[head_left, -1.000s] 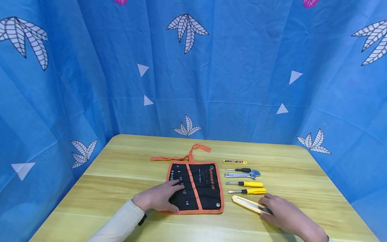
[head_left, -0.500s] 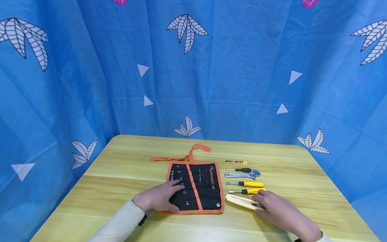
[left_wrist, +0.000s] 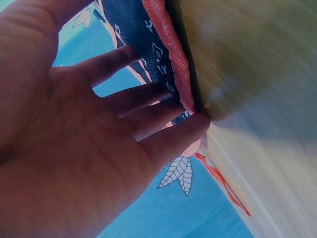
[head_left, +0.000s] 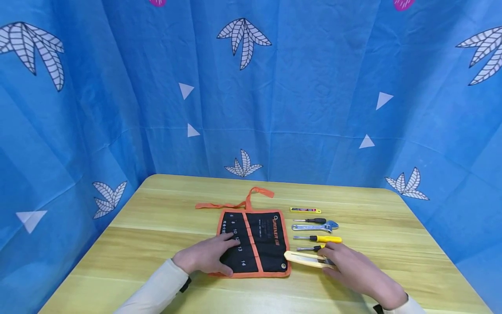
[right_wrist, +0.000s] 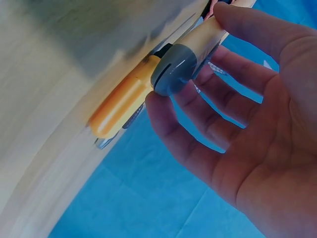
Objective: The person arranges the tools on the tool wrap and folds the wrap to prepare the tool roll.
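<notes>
Your right hand slants in from right of the pouch, thumb and fingertips pinching a smooth cream knife, its rounded tip over the pouch's right edge. Your left hand rests, fingers spread, on the pouch's left part, black cloth trimmed in orange. Right of the pouch lies a yellow-handled screwdriver.

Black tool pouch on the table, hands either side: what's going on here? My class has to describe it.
A person rests their left hand on the black tool pouch, fingers spread. Their right hand grips a cream utility knife, whose front end overlaps the pouch's near right corner in the head view. Two yellow-handled screwdrivers, an adjustable wrench, a black-handled screwdriver and a small yellow pack lie on the table, right of the pouch.
</notes>
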{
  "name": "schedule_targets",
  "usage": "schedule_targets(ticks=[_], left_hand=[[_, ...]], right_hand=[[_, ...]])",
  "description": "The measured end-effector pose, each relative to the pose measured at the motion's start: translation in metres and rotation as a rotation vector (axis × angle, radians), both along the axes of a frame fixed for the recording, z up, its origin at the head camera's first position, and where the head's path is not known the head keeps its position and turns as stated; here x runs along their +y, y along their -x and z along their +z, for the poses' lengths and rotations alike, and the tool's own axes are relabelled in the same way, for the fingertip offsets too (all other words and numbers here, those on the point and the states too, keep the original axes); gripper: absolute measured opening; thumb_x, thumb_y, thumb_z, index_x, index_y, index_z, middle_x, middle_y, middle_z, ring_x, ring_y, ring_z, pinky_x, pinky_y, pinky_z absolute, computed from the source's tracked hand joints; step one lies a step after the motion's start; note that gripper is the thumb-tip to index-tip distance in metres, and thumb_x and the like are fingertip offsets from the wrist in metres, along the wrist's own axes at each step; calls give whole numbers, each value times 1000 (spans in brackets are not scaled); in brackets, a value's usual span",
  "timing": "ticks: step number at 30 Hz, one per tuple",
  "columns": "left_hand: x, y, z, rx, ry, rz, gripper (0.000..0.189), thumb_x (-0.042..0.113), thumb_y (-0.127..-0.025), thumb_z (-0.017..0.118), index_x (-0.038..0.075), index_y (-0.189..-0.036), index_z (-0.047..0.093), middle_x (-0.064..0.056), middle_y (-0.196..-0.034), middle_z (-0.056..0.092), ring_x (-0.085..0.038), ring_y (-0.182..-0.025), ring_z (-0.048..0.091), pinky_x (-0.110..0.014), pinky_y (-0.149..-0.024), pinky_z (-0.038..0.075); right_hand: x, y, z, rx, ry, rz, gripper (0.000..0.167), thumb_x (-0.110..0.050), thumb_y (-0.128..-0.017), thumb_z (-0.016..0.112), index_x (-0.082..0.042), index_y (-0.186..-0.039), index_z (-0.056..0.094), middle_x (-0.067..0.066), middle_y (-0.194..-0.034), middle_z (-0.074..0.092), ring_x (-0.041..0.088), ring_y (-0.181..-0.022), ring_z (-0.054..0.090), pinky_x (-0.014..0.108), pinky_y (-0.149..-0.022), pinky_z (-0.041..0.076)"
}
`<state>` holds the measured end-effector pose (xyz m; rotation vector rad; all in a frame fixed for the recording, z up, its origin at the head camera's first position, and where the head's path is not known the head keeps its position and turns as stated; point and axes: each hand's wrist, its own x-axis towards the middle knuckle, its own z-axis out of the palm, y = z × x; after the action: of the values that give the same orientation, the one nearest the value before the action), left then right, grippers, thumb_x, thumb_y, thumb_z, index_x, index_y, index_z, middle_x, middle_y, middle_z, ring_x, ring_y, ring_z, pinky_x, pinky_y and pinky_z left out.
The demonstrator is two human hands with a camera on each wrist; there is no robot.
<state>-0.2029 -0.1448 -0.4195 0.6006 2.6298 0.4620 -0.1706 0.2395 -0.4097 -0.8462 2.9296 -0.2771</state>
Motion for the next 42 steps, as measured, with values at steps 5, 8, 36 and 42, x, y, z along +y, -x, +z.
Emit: schedule_targets(ticks=[5,8,36,42], left_hand=[[0,3,-1,-4,-7,-20,76,41,-84,84,22,-151,52,-7,-165,35,-34,-149,36,-55,-117,38],[0,4,-1,-2,-7,-32,76,41,-85,84,22,-151,52,-7,-165,34,-34,-150,36,-54,-117,38],[-3,8,-3,-3,-12,-35,80,41,-84,85,21,-152,50,-8,-166,33,-33,-151,34,-55,-118,36],[-4,8,-3,3,-15,-37,80,42,-84,85,21,-153,50,-8,-166,33,-33,-151,34,-55,-118,37]], right_hand=[[-4,0,0,-2,2,11,26,-22,-91,78,-15,-115,72,-7,-107,64,12,-91,61,37,-73,56],[-7,1,0,-4,0,17,27,-22,-91,78,-15,-116,72,-4,-111,65,16,-96,63,40,-76,57],[-43,9,-6,36,-26,99,28,-23,-89,80,-12,-114,73,-5,-102,63,8,-84,54,30,-69,54],[-47,9,-9,56,-37,96,26,-23,-88,81,-13,-111,74,-5,-101,62,8,-83,52,29,-68,53]])
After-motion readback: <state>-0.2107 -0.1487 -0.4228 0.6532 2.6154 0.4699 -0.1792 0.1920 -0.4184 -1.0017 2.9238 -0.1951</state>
